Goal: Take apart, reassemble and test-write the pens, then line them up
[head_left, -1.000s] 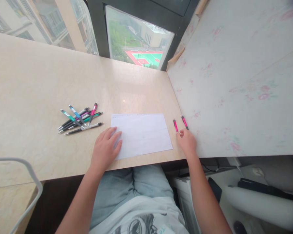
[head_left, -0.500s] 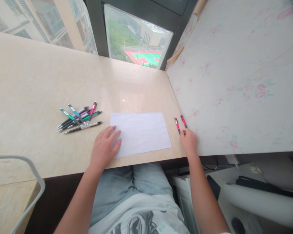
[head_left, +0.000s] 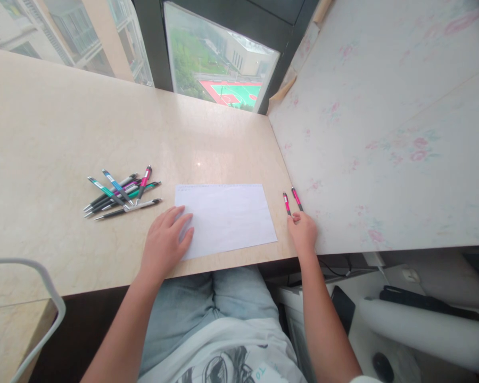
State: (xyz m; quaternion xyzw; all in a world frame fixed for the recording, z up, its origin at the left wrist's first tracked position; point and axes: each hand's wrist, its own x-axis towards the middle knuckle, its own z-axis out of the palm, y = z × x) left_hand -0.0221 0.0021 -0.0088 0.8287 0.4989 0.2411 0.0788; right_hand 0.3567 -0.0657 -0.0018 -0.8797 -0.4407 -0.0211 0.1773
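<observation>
A white sheet of paper [head_left: 227, 221] lies near the front edge of the desk. My left hand [head_left: 165, 236] rests palm down on its left side with the fingers spread. Just right of the sheet, my right hand [head_left: 303, 232] is closed at the lower end of a pink and black pen [head_left: 286, 202]; the fingers hide its tip. A second pink pen [head_left: 297, 198] lies beside it by the wall, its lower end reaching the knuckles. Left of the sheet is a loose pile of several pens, including a green pen [head_left: 106, 190] and a blue pen [head_left: 117, 185].
The stone-patterned desk [head_left: 207, 143] meets a flower-papered wall [head_left: 383, 133] on the right and a window [head_left: 219, 64] at the back. A white curved tube [head_left: 43, 271] stands at the lower left. Below the desk on the right is a black mouse [head_left: 383, 367].
My right hand has shifted slightly left, onto the lower end of the left pink pen. My left hand stays on the paper. The whole view has shifted a little.
</observation>
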